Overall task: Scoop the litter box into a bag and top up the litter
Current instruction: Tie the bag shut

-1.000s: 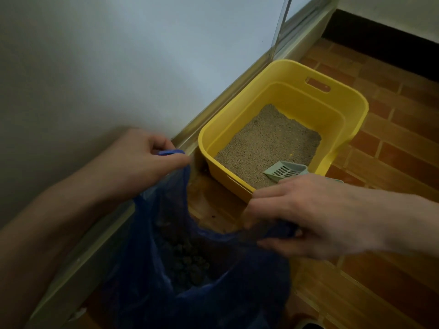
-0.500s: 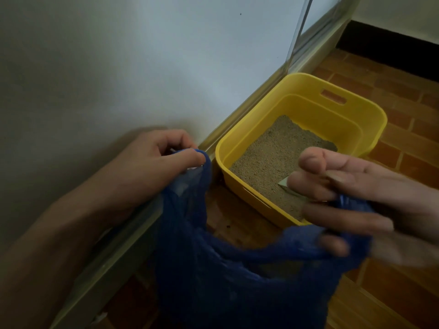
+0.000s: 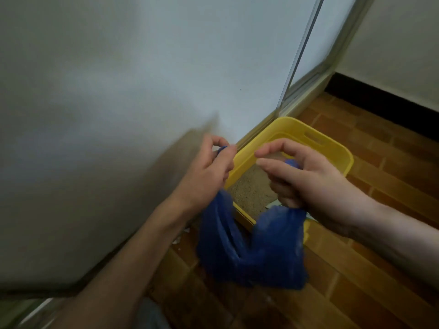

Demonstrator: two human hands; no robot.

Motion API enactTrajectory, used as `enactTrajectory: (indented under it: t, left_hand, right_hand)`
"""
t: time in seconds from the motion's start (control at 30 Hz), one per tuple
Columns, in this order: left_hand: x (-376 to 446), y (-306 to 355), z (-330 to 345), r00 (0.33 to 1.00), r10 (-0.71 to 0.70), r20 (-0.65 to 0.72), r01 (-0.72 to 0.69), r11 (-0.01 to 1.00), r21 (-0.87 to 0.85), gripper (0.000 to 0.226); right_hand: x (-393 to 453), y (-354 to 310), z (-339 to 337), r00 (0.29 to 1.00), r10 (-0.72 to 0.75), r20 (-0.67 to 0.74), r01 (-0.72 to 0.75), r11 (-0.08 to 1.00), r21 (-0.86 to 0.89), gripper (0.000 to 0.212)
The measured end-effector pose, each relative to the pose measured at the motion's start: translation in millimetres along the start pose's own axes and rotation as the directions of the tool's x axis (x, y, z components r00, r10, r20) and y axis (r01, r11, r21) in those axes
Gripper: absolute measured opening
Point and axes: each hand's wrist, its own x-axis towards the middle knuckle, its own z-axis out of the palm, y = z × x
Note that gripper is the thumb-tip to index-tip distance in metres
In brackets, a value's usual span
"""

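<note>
A blue plastic bag [image 3: 251, 252] hangs lifted off the floor between my two hands. My left hand [image 3: 209, 169] grips one gathered edge of the bag, and my right hand [image 3: 306, 179] grips the other, with the two hands close together above the bag. Behind them on the floor stands the yellow litter box [image 3: 316, 138] with tan litter [image 3: 249, 191] inside. My hands and the bag hide most of the box's inside; only a pale sliver, perhaps the scoop [image 3: 273, 205], shows by my right hand.
A grey-white wall [image 3: 118, 91] runs along the left, with a metal door track [image 3: 301, 91] at its foot beside the box. The floor is brown brick-pattern tile [image 3: 380, 269], with a dark skirting [image 3: 384, 108] at the far right.
Both hands rose and came together, bunching the bag's edges so its mouth closed. The bag left the floor and its contents went out of sight. The camera tilted upward.
</note>
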Motion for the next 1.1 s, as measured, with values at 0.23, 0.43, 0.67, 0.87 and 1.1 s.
enactTrajectory:
  t: [0.23, 0.43, 0.67, 0.87, 1.1]
  left_hand:
    - [-1.3, 23.2, 34.4, 0.998, 0.053, -0.031, -0.057, 0.989, -0.138, 0.051]
    - [-11.1, 30.4, 50.8, 0.989, 0.136, -0.050, -0.139, 0.989, -0.048, 0.036]
    - [-13.2, 32.1, 54.4, 0.950, 0.311, 0.019, -0.303, 0.910, 0.285, 0.029]
    - [-9.4, 26.6, 62.7, 0.974, 0.218, -0.068, -0.202, 0.962, 0.185, 0.035]
    - [-18.5, 39.9, 79.6, 0.979, 0.190, 0.073, -0.203, 0.927, 0.316, 0.020]
  right_hand:
    - [22.7, -9.2, -1.8, 0.935, -0.347, -0.071, 0.247, 0.782, -0.572, 0.017]
    - [8.3, -15.6, -1.5, 0.880, -0.475, 0.014, 0.441, 0.805, -0.397, 0.012]
    - [4.1, -35.8, -14.5, 0.877, -0.447, -0.178, 0.426, 0.893, -0.146, 0.018]
    - [-0.4, -43.9, -32.8, 0.893, -0.374, -0.250, 0.333, 0.923, -0.193, 0.014]
    - [-9.0, -59.5, -29.2, 0.897, -0.442, -0.003, 0.425, 0.865, -0.267, 0.025]
